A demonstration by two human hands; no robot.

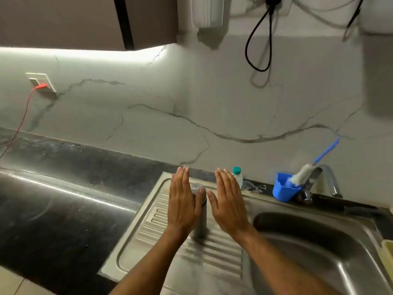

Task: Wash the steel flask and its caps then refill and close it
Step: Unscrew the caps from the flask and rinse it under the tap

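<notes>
on the ribbed steel drainboard, at nine o'clock of the round basin, a matte cylindrical steel flask stands upright, long axis vertical, cap up. left hand flat, fingers straight, thumb touching the cap; right hand flat, just beside, holding nothing.

Steel flask upright on sink drainboard, left hand thumb on it, right hand flat beside
</notes>
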